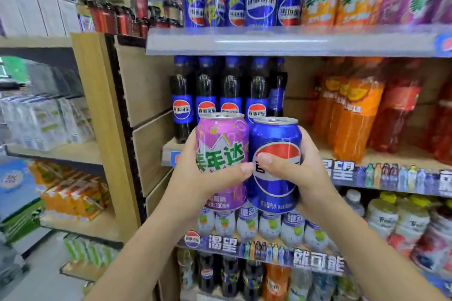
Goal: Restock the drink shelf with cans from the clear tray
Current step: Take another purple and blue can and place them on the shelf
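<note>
Purple can point(221, 161): upright, green letters, silver top, in front of the drink shelf point(293, 40).
Blue can point(275, 164): upright, red-white-blue logo, touching the purple can's right side.
Left hand point(195, 176): fingers wrapped around the purple can.
Right hand point(305, 173): fingers wrapped around the blue can.

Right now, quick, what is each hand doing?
Left hand: closed around the purple can.
Right hand: closed around the blue can.
</note>
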